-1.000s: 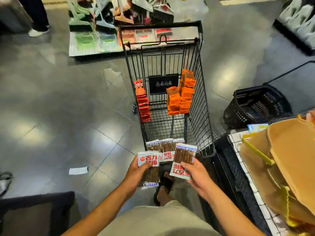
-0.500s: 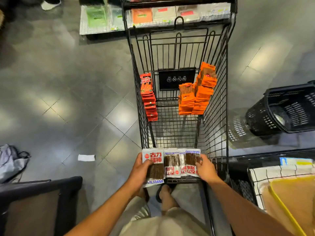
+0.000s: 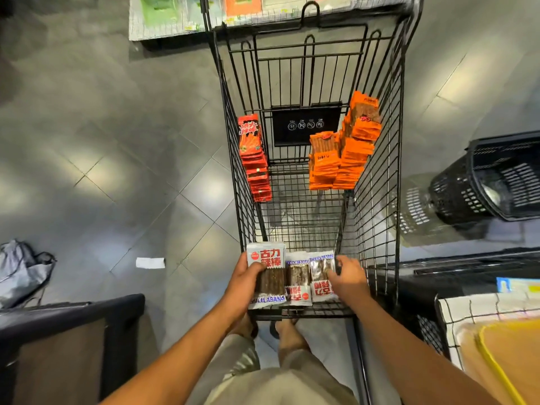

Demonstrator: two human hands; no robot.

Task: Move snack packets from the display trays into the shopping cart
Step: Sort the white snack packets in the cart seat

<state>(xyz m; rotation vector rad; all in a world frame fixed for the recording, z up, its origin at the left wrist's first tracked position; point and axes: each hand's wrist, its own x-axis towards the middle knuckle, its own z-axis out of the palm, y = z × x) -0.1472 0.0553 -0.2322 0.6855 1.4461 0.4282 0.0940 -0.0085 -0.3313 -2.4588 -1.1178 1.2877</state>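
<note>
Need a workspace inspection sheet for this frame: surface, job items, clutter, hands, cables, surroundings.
Surface: grey tiled floor; wire shopping cart stands on it.
Job's things: three white packets in a row at the cart's near end; red packets stacked by its left wall, orange packets by its right.
Clutter: paper slip and grey bag on the floor, left.
Grippers: left hand grips the leftmost white packet; right hand holds the rightmost.
Cables: nothing seen.
Surroundings: black basket at right; display shelf beyond the cart.
</note>
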